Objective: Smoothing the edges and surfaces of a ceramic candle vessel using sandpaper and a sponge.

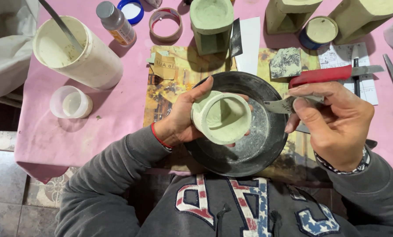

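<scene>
Two hands at work on one pale green cast cup, held over the dark round pan.

I log my left hand wrapped around the cup's side, fingers curled and thumb up along its wall, mouth tilted toward me. My right hand pinches a small metal blade between thumb and forefinger, tip just beside the rim. Cup: chalky, matte, rim thick and mostly even, hollow smooth. Grey dust lies in the pan, so I judge trimming partly done, rim unfinished. Three similar green casts stand behind on the pink tablecloth, near a white tub.
</scene>
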